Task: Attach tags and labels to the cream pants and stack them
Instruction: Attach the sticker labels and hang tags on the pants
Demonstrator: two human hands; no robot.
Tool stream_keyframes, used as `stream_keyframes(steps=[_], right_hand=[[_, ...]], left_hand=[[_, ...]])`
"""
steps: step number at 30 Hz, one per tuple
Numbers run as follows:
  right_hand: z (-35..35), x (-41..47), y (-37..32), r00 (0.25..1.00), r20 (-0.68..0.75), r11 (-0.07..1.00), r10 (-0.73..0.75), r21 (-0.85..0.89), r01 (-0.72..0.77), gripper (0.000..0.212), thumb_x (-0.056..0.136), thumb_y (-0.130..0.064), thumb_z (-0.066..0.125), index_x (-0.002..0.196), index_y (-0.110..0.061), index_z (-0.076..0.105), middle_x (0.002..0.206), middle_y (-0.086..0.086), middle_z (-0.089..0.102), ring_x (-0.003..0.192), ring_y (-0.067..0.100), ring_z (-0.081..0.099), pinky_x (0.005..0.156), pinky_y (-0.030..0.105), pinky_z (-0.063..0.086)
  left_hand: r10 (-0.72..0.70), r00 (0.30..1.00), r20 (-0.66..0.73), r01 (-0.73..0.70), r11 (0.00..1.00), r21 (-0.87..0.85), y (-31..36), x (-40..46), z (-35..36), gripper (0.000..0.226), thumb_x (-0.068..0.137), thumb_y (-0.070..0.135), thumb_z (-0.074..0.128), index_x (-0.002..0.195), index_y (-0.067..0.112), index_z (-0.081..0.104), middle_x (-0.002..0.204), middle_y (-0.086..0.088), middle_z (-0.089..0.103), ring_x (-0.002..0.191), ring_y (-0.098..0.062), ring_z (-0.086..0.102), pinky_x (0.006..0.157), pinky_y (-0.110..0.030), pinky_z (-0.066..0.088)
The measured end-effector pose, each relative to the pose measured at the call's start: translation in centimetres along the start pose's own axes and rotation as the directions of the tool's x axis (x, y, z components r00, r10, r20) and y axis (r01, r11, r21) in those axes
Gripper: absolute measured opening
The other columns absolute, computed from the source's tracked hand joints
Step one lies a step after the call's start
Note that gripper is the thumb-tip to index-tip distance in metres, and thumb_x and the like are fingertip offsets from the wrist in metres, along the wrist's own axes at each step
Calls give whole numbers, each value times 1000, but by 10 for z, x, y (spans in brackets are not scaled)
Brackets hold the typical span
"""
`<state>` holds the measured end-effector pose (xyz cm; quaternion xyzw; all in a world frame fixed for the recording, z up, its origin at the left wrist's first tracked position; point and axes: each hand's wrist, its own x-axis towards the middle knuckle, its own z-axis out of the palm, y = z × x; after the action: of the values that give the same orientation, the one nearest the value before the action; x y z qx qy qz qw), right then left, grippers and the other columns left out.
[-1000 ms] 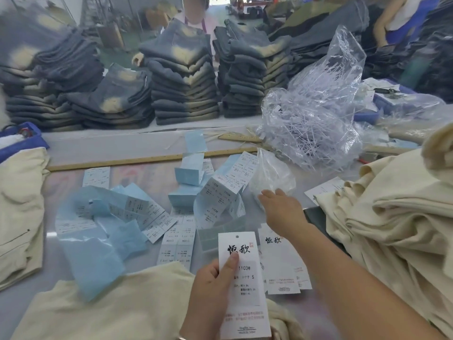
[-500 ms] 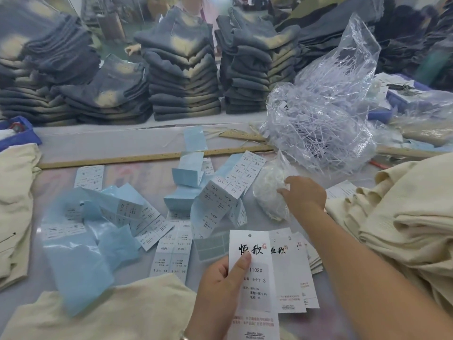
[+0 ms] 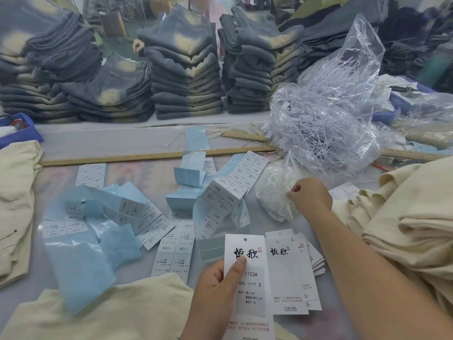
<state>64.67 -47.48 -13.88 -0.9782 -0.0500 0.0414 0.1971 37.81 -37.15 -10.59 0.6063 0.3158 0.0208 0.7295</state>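
White card pinched under my left thumb (image 3: 237, 266), that's the hang tag (image 3: 246, 276), the 1103# size S one, and my left hand (image 3: 215, 298) holds it up off the table so the punched hole at the top stays free for threading. Right fingers (image 3: 293, 192) are closed narrow on something thin at the little clear bag of white strings (image 3: 274, 192). Looks like I'm pinching one loop out, though I honestly can't tell if a string is actually between my fingertips. My right hand (image 3: 310, 196) sits right against that bag, since it's parked just above the fanned pile of spare tags (image 3: 294, 271), everything within easy reach.

Sticker sheets (image 3: 230, 182) and their blue backing strips (image 3: 81, 273) are scattered over the middle of the table (image 3: 127, 146). Cream pants (image 3: 103, 312) lie right in front of me under the tag, waiting, with the untagged heap (image 3: 407, 217) on my right and another cream piece (image 3: 14, 204) off to the left. Next is probably string through hole, then onto the pants.
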Motion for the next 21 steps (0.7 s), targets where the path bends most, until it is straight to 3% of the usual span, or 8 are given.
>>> stream_keyframes(steps=[4,9,10,12,14,16,18,21], right_hand=[[-5,-6,3,997,-76,993,-32,111,40,36,90,-31,62,55,-23,57,63,-6,54,68,20,54,51,24,30],[-30,-27,-3,970,-239,888,-31,439,136,10,86,-24,68,81,-19,76,73,-1,67,73,18,58,63,26,40],[-38,-35,-7,974,-228,783,-10,604,150,7,84,-20,71,79,-17,75,68,0,65,65,15,56,61,25,40],[-59,-58,-17,994,-105,425,-21,899,104,8,84,-12,71,76,-12,70,62,1,62,49,11,46,49,20,38],[-76,-87,-26,983,57,104,-176,994,-39,6,87,-7,65,80,-7,65,69,7,65,43,10,42,42,17,36],[-89,-119,-33,936,167,-42,-310,981,-189,4,83,-9,63,84,-6,61,65,8,59,40,9,40,38,15,34],[-99,-152,-40,893,247,-53,-376,957,-287,8,79,-12,63,84,-7,59,57,2,46,38,7,34,35,15,27],[-105,-201,-46,850,334,82,-406,940,-330,12,74,-14,66,81,-6,63,52,-1,32,37,6,24,34,16,18]], left_hand=[[3,999,-40,-3,1000,-13,1,-4,-4,20,90,32,62,82,24,79,81,-2,77,72,-14,73,55,-18,52],[-4,999,-54,3,1000,-19,3,-11,-10,22,89,34,63,82,18,77,80,-4,76,72,-17,73,55,-20,53],[-9,999,-51,8,1000,-20,3,-13,-11,24,89,35,63,84,17,77,80,-4,76,72,-17,73,55,-21,53],[-24,999,-49,22,999,-37,5,-17,-13,27,87,38,63,86,14,76,79,-4,76,71,-18,73,55,-21,53],[-40,999,-16,39,996,-82,10,-24,-16,35,81,44,65,92,13,75,83,-7,76,75,-22,74,60,-28,56],[-63,997,44,70,984,-164,14,-32,-20,47,72,46,68,97,7,73,87,-13,76,76,-28,73,65,-36,58],[-82,984,160,127,947,-296,19,-43,-22,50,68,41,70,99,1,74,90,-19,74,71,-30,72,59,-36,58],[-50,947,318,191,883,-430,25,-60,-22,38,79,39,63,99,10,77,109,-17,72,86,-22,72,60,-30,56]])
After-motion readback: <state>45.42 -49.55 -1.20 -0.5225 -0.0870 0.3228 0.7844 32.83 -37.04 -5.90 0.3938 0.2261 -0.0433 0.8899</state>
